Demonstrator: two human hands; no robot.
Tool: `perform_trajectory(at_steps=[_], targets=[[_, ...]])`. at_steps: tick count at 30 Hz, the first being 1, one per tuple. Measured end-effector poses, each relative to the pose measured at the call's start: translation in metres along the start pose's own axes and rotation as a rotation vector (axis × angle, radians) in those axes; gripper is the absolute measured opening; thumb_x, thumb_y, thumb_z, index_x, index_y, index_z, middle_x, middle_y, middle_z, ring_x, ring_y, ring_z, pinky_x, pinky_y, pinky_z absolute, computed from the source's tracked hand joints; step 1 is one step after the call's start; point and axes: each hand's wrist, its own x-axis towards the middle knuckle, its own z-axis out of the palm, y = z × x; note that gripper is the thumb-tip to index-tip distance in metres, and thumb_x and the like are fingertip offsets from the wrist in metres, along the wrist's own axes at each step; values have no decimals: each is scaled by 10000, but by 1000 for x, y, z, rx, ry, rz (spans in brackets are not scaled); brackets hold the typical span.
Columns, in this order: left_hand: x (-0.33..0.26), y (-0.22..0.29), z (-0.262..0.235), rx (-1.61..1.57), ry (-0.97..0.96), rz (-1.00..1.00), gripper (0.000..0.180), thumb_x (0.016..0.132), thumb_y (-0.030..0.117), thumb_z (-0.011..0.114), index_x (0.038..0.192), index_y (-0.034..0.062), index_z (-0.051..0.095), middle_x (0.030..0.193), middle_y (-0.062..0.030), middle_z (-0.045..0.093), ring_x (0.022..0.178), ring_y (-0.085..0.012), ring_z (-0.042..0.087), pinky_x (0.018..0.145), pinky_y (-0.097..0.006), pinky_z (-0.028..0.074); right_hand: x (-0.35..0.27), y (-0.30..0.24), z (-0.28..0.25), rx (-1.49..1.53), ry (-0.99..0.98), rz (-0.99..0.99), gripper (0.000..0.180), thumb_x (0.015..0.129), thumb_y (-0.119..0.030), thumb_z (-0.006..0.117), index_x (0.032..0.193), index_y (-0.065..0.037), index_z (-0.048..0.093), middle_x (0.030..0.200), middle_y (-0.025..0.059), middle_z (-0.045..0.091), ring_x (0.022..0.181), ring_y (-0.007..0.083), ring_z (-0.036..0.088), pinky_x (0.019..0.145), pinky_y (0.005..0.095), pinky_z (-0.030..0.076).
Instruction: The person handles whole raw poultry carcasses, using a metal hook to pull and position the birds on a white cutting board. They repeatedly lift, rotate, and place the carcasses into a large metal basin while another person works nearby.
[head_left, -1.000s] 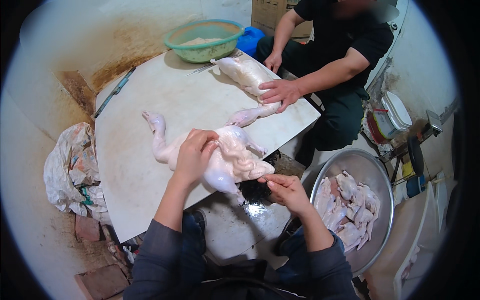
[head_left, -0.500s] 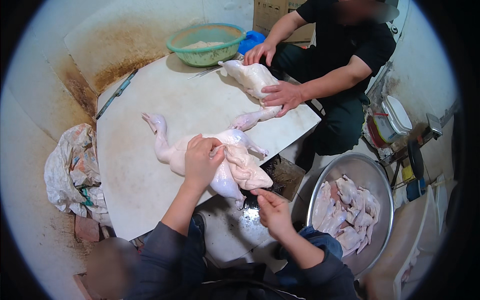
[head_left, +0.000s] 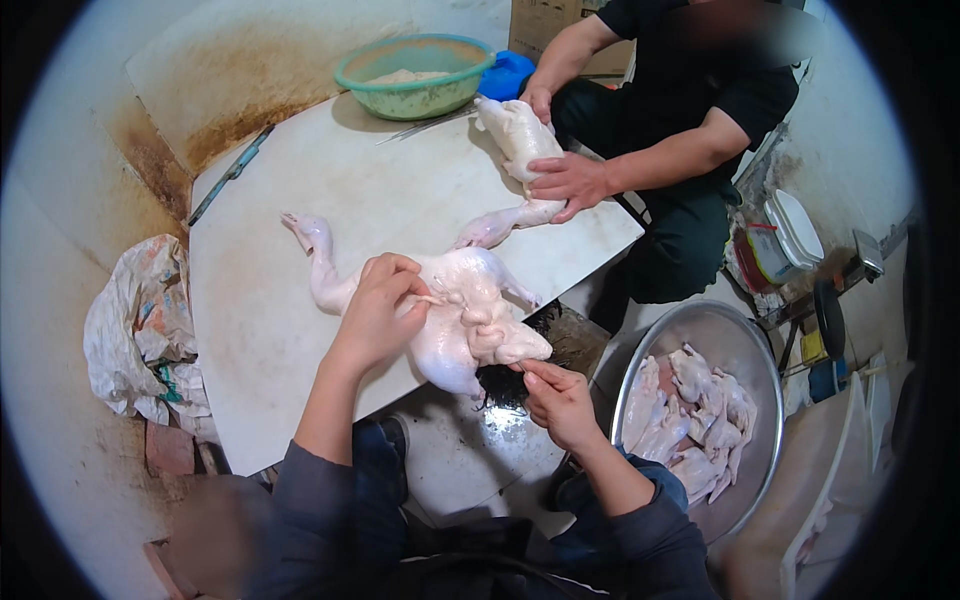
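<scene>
Right hand (head_left: 562,405) bunches up at the near bird's (head_left: 445,355) tip

The right hand sits higher than half a second ago, thumb and fingers gathered at the bird's tapered end, where one finger pointed out before; whether they pinch skin or some small thing, I cannot tell. Beside it stands a metal basin (head_left: 765,440) with plucked birds (head_left: 692,372) inside. The left hand (head_left: 375,310) has shifted slightly left and pinches a fold of skin on top, seemingly pulling it taut. That probably leaves the patch between the hands steadier and easier to work on. The near bird lies on the white table (head_left: 260,340), its tapered end jutting past the edge. Farther off, one of the co-worker's hands (head_left: 568,183) rests across the far bird (head_left: 515,140); a green basin (head_left: 415,100) stands beyond.
</scene>
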Motion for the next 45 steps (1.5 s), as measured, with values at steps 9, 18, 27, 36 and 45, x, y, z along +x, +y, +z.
perform_trajectory(at_steps=[9,18,27,36,45], targets=[[3,-4,0,-31,51,37,109,797,42,698,892,28,646,843,-82,585,809,-237,582,767,-334,487,-7,-73,11,-1140,69,-364,252,915,-71,654,1150,-13,727,943,258,714,830,373,723,734,381,570],[-2,20,45,77,110,230,99,758,20,697,829,50,636,730,-77,589,654,-272,576,998,-432,481,-10,-82,58,-1377,260,-418,153,909,-78,639,1004,6,725,798,251,682,727,422,679,678,484,546],[23,-9,14,117,249,36,441,831,222,760,1227,58,657,1283,-191,621,1210,-357,581,1129,-483,374,21,-70,53,-1239,256,-421,158,910,-87,637,999,8,728,800,249,688,736,431,678,700,492,558],[15,7,38,291,-10,160,706,785,474,780,1394,164,606,1397,-191,549,1307,-395,477,1122,-520,327,-6,-98,67,-1486,395,-331,119,906,-86,649,929,-3,731,748,243,671,710,428,671,678,491,540],[6,25,50,227,-89,167,529,880,417,689,1343,165,650,1427,-172,517,1343,-382,425,1133,-510,277,7,-106,60,-1380,485,-460,192,878,-199,691,892,-8,706,791,210,672,682,395,674,654,466,546]])
